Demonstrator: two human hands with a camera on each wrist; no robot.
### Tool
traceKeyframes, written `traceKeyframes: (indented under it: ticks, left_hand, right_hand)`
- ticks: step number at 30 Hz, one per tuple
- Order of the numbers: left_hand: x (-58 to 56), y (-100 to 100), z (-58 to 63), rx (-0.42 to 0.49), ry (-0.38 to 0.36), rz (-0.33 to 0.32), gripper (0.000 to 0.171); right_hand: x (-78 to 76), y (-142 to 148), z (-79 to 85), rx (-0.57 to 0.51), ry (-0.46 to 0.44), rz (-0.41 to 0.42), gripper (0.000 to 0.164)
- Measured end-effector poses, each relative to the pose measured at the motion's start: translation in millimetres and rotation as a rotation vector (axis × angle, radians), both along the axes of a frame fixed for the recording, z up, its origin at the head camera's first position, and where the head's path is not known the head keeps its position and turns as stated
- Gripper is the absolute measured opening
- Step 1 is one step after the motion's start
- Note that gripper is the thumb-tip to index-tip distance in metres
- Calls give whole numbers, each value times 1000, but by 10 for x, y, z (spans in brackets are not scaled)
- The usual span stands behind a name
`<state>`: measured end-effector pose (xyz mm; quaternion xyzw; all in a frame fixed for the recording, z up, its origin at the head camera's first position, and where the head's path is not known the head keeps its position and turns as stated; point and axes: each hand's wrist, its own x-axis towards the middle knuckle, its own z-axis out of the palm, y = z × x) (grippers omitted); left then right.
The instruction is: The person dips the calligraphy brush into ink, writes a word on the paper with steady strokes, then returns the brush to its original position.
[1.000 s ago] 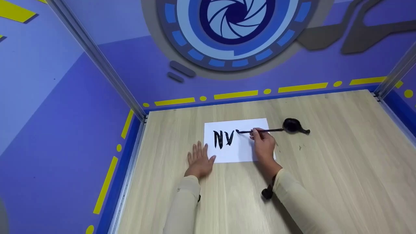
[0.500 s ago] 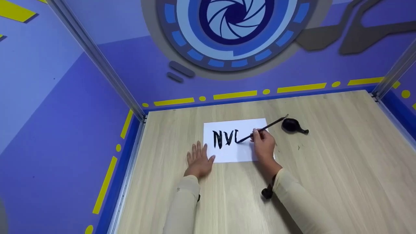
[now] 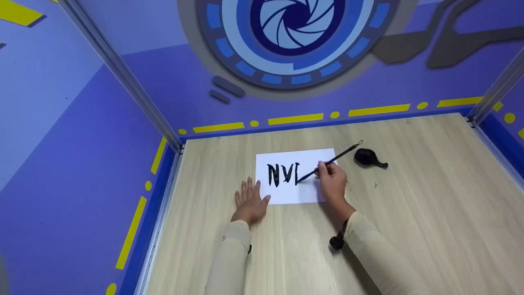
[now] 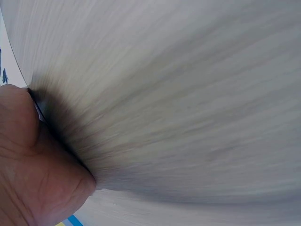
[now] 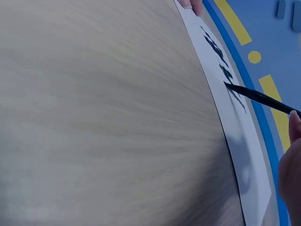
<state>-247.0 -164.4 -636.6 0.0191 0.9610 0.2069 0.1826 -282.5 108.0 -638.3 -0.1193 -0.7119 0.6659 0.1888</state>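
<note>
A white sheet of paper (image 3: pixel 311 193) lies on the table, with a black N, a V and an upright stroke to their right. My right hand (image 3: pixel 332 183) pinches a black ink brush (image 3: pixel 343 154), its tip at the foot of that stroke and its looped end up to the right. The brush (image 5: pixel 263 98) and its tip on the paper also show in the right wrist view. Fingers spread, my left hand (image 3: pixel 250 205) lies over the sheet's lower left edge and the wood. Only the base of the left hand (image 4: pixel 42 179) fills the left wrist view's corner.
A black ink dish (image 3: pixel 365 157) with a short spout sits right of the paper. Small dark marks (image 3: pixel 377 184) dot the wood (image 3: pixel 430 213) below it. Blue-purple printed walls (image 3: pixel 286 102) stand at the back and both sides.
The brush tip has come down the paper, leaving the upright stroke right of the V. Its back end has swung up from near level. The left hand has stayed put.
</note>
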Motion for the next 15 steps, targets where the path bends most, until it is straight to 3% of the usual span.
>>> traceKeyframes:
  ticks: [15]
  left_hand:
    - [4,4,32,-1,2,3,73]
  right_hand:
    - [-119,-62,30,0,25,-34,22]
